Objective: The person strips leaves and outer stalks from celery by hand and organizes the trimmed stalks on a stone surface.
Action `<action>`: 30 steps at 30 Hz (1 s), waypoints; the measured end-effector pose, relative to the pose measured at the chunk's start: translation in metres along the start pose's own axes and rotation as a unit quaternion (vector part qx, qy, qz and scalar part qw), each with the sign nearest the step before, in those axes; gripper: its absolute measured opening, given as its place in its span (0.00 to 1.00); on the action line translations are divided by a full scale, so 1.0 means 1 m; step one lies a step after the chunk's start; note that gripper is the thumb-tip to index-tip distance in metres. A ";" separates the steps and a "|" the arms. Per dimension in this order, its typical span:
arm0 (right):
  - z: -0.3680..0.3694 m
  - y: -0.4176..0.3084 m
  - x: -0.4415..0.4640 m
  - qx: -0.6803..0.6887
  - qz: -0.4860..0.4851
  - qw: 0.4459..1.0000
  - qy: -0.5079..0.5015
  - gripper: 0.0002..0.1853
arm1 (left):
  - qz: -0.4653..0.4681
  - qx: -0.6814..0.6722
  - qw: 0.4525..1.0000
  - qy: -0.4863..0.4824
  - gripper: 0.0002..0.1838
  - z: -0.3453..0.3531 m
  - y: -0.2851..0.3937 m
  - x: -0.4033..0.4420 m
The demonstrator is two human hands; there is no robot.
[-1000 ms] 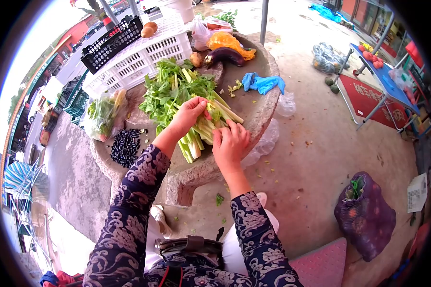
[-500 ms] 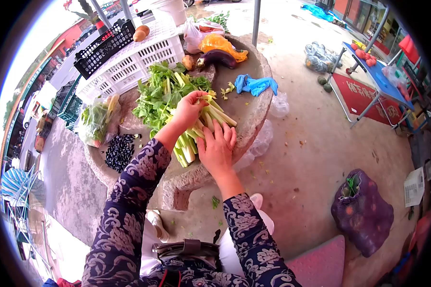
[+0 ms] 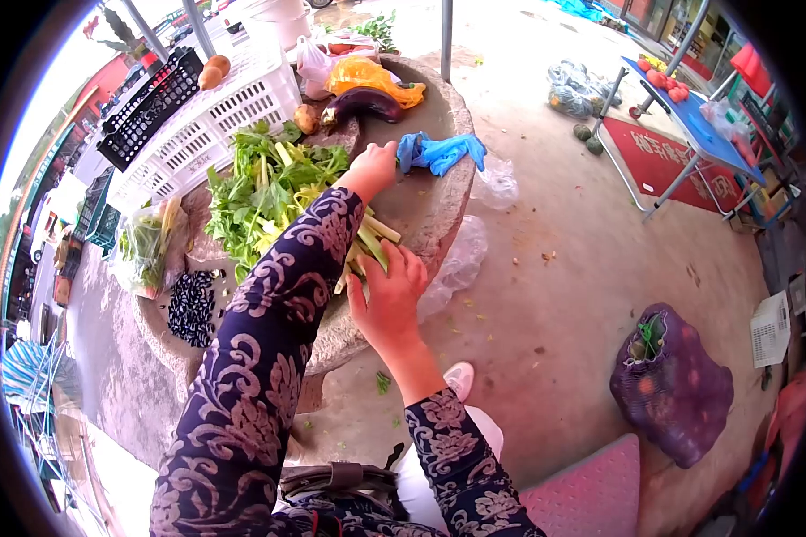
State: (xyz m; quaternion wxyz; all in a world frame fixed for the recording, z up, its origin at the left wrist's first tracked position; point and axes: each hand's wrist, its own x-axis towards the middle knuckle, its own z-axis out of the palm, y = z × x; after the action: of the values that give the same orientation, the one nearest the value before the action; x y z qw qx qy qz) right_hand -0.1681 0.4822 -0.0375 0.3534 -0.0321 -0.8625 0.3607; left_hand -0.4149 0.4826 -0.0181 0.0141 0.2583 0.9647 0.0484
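Observation:
A leafy bunch of celery [image 3: 269, 183] lies on the round stone slab, its pale cut stalks pointing right. My right hand [image 3: 390, 300] rests at the stalk ends, thumb and fingers apart, touching the celery. Beyond the bunch, my left hand [image 3: 372, 170] is held over the slab beside a blue glove [image 3: 443, 154]. Its fingers are pressed together; whatever may be between them is hidden. My left sleeve covers part of the celery. Behind the left hand lie a dark purple eggplant [image 3: 367, 105] and an orange plastic bag [image 3: 367, 79].
The stone slab's rim [image 3: 452, 210] curves around the right. A white crate [image 3: 215, 116] and black basket [image 3: 150, 107] stand at back left. Black-and-white seeds [image 3: 191, 309] and bagged greens [image 3: 148, 246] lie left. A purple mesh sack [image 3: 672, 385] sits on the floor.
My left hand has moved from the celery stalks away toward the blue glove. My right hand stays at the stalks, its thumb now farther from the fingers. The view has shifted slightly right.

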 end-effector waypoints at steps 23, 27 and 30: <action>-0.007 0.024 0.009 0.092 0.037 0.992 0.081 0.06 | 0.133 -0.404 0.898 -0.112 0.04 -0.095 0.026 -0.111; -0.026 0.044 0.008 0.156 0.073 0.979 0.110 0.06 | 0.089 -0.540 0.815 -0.190 0.05 -0.125 0.032 -0.262; -0.037 0.057 0.001 0.219 0.161 0.958 0.095 0.09 | 0.044 -0.505 0.838 -0.200 0.07 -0.116 0.015 -0.344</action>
State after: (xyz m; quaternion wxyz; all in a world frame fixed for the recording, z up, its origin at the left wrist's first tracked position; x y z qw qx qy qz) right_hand -0.1570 0.5471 -0.0555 0.3690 -0.1262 -0.7087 0.5879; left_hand -0.1159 0.3138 0.0992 0.3331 0.2613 0.7701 0.4772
